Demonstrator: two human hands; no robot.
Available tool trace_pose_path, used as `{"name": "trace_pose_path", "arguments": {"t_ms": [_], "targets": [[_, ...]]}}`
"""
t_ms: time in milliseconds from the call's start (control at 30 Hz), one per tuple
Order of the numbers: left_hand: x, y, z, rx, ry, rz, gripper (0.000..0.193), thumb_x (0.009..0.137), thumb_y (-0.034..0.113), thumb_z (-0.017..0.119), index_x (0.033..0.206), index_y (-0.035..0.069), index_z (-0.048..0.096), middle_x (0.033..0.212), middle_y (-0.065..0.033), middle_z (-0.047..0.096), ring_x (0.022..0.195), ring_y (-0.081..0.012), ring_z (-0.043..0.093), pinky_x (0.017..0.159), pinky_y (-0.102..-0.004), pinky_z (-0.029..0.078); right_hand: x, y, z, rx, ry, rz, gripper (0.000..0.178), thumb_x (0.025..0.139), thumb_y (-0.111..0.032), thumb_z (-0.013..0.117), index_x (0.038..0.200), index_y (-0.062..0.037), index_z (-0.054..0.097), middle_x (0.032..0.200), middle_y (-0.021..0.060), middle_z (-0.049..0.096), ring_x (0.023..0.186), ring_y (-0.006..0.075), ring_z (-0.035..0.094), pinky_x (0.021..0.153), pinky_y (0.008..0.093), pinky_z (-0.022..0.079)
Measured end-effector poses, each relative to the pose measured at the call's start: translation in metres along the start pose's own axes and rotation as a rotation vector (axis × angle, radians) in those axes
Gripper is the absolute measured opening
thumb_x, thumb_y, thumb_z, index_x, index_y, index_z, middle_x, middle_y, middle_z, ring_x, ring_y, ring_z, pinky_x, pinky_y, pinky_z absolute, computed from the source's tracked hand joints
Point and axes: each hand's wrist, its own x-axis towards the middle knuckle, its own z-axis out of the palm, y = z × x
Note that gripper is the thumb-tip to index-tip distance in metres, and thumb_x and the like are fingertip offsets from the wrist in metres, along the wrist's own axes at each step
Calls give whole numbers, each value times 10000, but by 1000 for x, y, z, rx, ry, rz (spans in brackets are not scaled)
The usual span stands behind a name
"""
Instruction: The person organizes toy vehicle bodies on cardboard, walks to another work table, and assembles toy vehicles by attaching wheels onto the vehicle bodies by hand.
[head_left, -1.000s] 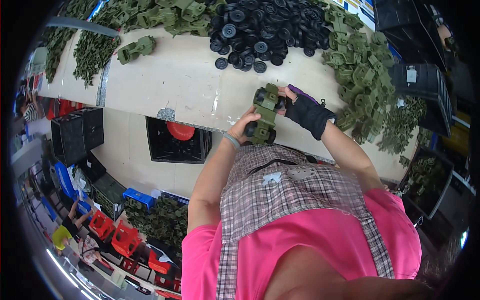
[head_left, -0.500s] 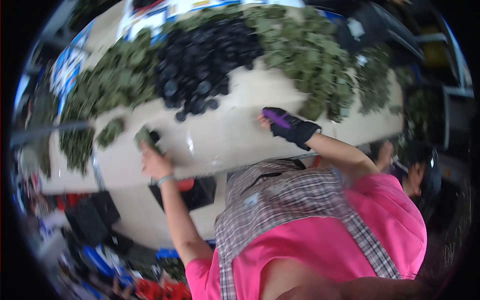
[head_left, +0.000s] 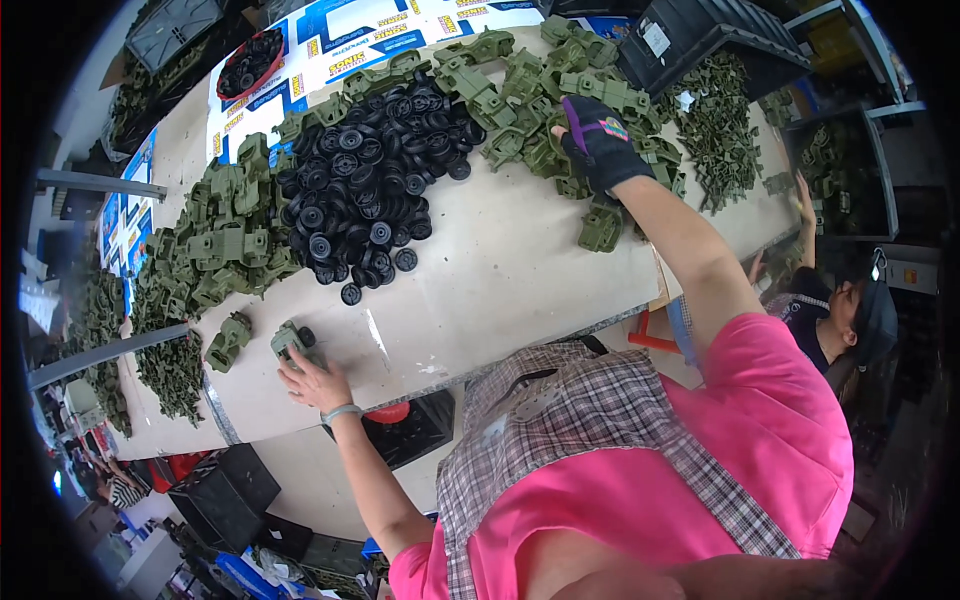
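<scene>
At the left front of the table my left hand (head_left: 315,383) grips a green plastic toy vehicle body (head_left: 288,341) with its fingertips. A black wheel (head_left: 306,337) sits at that body's right side. Another green vehicle body (head_left: 230,341) lies just to the left. My right hand (head_left: 602,145), in a black and purple glove, is over the right-hand pile of green vehicle bodies (head_left: 520,95). Its thumb sticks out to the left; the other fingers are largely hidden, so a hold cannot be made out. Between the piles is a heap of black wheels (head_left: 370,165).
More green bodies (head_left: 225,240) are heaped at left, with small green parts (head_left: 172,375) in front. Other small green parts (head_left: 720,130) lie at right beside a black crate (head_left: 690,45). A red basin (head_left: 250,65) holds black pieces. A co-worker (head_left: 835,310) is at right.
My right hand has moved away from me and slightly right, from bare tabletop onto the pile of green bodies. My left hand keeps its hold on the toy vehicle body. The view has tilted.
</scene>
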Motion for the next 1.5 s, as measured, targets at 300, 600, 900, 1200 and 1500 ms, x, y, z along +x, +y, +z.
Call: {"name": "trace_pose_path", "arguments": {"t_ms": [300,600,900,1200,1500], "targets": [[-61,124,-28,-771,-270,492,690,860,59,732,1507,52,492,1573,-244,386,1471,-466,351,1208,-564,332,-29,-32,-41,645,-74,-14,330,936,-314,686,1165,-77,703,1096,184,712,996,350,697,886,447,545],[-56,251,-66,-1188,-784,641,899,882,125,775,1635,76,285,1661,-193,315,1521,-354,341,1215,-564,331,-71,-83,-90,953,-47,-201,389,1024,-351,676,1265,-46,661,1251,149,663,1198,325,630,1020,442,500],[-54,237,-53,-1469,-1207,457,946,902,4,768,1665,48,211,1560,-205,460,1368,-286,512,1151,-410,422,-133,-126,-90,1650,-364,498,442,964,-234,722,1347,-47,605,1261,82,667,1245,199,590,1072,383,476],[-78,207,-39,-621,-593,424,998,808,212,840,1628,85,286,1177,-223,703,1134,-444,649,956,-509,550,-138,-124,16,1155,-716,399,410,969,-221,740,1341,-89,626,1228,97,656,1170,176,626,998,361,511],[-95,157,-1,-535,-640,-15,997,824,232,812,1632,143,235,1324,-199,612,1222,-440,591,984,-582,522,-44,-212,105,735,-456,56,475,875,-217,781,1285,-38,622,1234,207,669,1180,412,623,998,466,506]]}}
